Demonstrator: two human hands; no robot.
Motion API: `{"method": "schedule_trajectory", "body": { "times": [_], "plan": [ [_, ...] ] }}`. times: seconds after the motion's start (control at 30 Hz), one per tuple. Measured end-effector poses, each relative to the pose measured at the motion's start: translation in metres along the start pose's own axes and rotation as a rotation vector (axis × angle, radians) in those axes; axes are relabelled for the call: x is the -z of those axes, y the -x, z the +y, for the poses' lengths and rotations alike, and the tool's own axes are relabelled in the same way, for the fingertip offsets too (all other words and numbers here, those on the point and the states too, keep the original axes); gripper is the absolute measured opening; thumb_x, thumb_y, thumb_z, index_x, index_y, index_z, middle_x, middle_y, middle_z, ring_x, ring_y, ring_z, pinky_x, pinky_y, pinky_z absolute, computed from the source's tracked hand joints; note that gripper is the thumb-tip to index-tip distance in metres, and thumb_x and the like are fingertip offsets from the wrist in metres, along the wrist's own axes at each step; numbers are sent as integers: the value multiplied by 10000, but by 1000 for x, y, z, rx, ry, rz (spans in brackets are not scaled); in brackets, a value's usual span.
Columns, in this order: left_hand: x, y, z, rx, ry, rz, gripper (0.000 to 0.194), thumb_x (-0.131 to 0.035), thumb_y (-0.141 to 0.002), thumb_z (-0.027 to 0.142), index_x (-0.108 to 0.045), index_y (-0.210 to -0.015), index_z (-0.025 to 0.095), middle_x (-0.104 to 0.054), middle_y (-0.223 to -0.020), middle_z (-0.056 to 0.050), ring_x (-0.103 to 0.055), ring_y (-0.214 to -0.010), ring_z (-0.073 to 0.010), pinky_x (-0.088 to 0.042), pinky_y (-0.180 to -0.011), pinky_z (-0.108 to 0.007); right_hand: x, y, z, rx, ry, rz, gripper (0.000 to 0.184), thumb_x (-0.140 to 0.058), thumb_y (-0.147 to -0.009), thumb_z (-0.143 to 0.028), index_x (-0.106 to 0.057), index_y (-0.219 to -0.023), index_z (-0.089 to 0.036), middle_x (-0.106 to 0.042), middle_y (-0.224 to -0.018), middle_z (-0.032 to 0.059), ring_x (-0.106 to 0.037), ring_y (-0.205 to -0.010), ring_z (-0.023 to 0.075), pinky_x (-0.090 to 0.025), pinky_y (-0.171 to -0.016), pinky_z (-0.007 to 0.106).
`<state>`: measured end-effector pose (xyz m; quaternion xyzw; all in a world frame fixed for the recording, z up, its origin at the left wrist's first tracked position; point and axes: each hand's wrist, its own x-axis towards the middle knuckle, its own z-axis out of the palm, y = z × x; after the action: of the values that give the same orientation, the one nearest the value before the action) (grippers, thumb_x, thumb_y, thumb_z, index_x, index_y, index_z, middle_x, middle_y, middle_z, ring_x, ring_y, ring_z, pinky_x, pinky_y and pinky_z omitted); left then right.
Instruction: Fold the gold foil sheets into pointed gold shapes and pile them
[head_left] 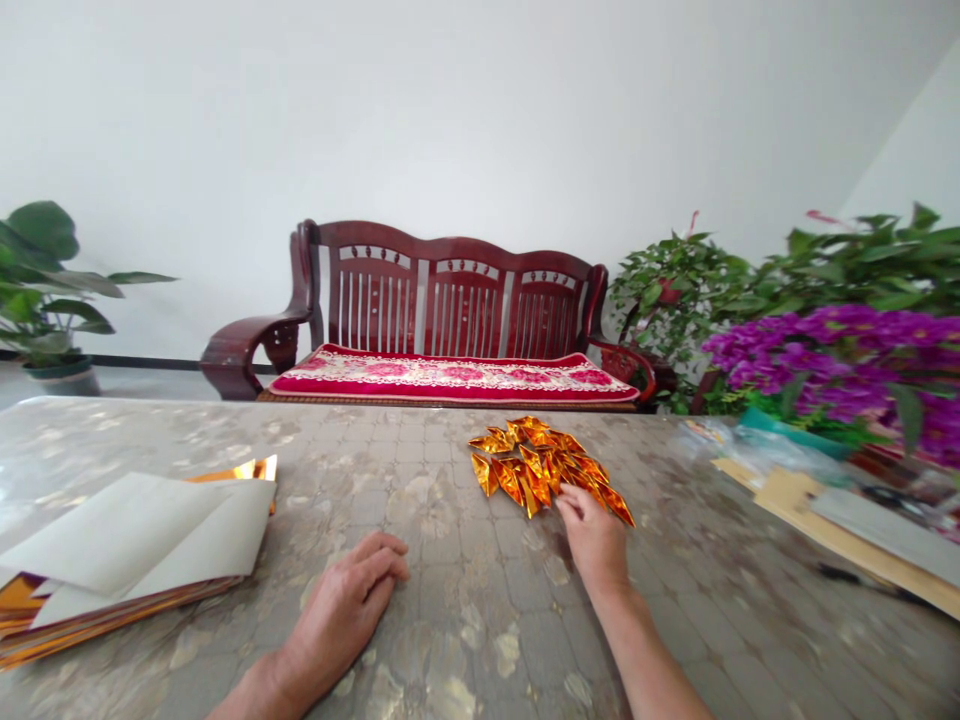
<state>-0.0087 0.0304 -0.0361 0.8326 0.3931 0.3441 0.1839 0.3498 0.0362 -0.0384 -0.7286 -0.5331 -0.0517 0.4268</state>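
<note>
Loose stack of gold-backed paper (127, 540) at far left; left hand (345, 605) half-curled, empty, on the patterned table cover (442, 510) — right hand (594, 540) open, fingertips (571, 505) touching the folded gold foil pieces (536, 465) mid-table — a careless brush could scatter them.

Straight ahead at twelve o'clock, a dark red wooden bench (450, 290) stands against the white wall (480, 120), a red floral cushion (450, 375) along its seat. At ten o'clock there's a broad-leaved potted plant (45, 290), and at two o'clock a leafy shrub (675, 300) and purple flowers (832, 360) crowd in. A plastic bag (780, 450) and a cardboard sheet (787, 510) lie around three o'clock on the table (720, 620).
</note>
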Motion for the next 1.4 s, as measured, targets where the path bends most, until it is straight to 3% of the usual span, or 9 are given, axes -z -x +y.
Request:
{"method": "schedule_trajectory", "body": {
  "times": [0.57, 0.9, 1.2, 1.4],
  "plan": [
    [0, 0, -1, 24, -17, -31, 254, -423, -884, 101, -631, -812, 228, -657, -1060, -31, -677, -912, -139, -513, -819, -226, 2, 2, 5, -75, -19, -23, 360, -515, -811, -368, -739, -1054, -227, -785, -890, 58, -736, -852, 234, -531, -782, 338],
    [-1, 1, -1, 16, -7, -26, 254, -414, -892, 112, -623, -804, 226, -655, -1060, -33, -670, -920, -139, -508, -824, -228, 14, 4, 10, -105, -51, 112, 419, -486, -824, -438, -723, -1066, -191, -770, -975, 106, -721, -863, 246, -520, -820, 353],
    [-1, 1, -4, 18, -15, -29, 254, -411, -904, 128, -622, -812, 236, -655, -1074, -18, -667, -941, -136, -509, -837, -228, 36, 3, 15, -328, -9, 187, 464, -465, -783, -485, -726, -1070, -230, -757, -1021, 92, -688, -903, 287, -477, -763, 375],
    [-2, 1, -5, 13, -14, -5, 252, -416, -901, 135, -628, -813, 239, -661, -1068, -12, -672, -933, -134, -515, -833, -225, 43, 4, 10, -322, -152, 325, 399, -529, -700, -471, -730, -909, -197, -741, -928, 120, -649, -845, 285, -457, -792, 390]
  ]
}}
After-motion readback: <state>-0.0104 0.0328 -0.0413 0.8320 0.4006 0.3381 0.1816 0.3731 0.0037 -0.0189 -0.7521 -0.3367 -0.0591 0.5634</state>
